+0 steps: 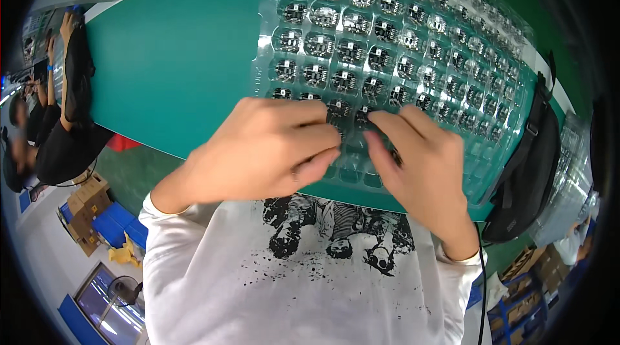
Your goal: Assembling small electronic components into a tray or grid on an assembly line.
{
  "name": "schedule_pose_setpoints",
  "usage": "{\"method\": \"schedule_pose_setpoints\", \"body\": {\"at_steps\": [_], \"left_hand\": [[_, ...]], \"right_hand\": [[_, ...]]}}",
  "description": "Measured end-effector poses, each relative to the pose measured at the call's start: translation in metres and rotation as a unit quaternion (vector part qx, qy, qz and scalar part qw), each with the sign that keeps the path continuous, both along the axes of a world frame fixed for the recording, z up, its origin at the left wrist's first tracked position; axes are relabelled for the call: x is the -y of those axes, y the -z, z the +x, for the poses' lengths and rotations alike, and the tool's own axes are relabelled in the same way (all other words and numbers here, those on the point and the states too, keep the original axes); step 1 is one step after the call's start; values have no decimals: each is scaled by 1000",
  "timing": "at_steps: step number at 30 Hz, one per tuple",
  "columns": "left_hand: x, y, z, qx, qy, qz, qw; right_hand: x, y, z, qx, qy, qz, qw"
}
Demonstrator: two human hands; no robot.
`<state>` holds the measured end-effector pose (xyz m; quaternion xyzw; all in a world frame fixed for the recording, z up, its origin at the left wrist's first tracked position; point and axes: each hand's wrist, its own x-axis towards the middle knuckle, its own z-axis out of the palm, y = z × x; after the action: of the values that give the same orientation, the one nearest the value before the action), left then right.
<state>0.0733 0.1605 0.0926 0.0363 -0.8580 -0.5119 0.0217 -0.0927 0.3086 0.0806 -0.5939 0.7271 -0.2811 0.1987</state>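
Note:
A clear plastic blister tray [258, 54] lies on the green table, most of its pockets holding small black circuit boards [343, 80]. My left hand [271, 145] is over the tray's near left part, closed, fingers curled and thumb tucked under; whatever they pinch is hidden. Close beside it, my right hand [420, 157] bends over the near pockets. Its index fingertip is by a circuit board in its pocket, with the thumb slightly apart. Something dark shows between that thumb and the curled fingers; I cannot make out its kind. The nearest visible pockets look bare.
The green tabletop [174, 73] stretches left of the tray. A black bag [533, 157] with straps lies along the right edge, beside stacked clear trays [562, 183]. Other people sit at the far left, one arm [66, 54] on the table edge. Cardboard boxes [87, 206] stand on the floor.

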Motion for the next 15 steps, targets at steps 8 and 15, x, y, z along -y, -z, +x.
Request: {"method": "schedule_pose_setpoints", "body": {"at_steps": [8, 15], "left_hand": [[-7, -10, -8, 79, 66, -264, 959], [0, 23, 14, -166, -50, 493, 852]], "right_hand": [[6, 1, 0, 79, 28, -31, 996], [-4, 8, -7, 842, 29, 15, 538]]}}
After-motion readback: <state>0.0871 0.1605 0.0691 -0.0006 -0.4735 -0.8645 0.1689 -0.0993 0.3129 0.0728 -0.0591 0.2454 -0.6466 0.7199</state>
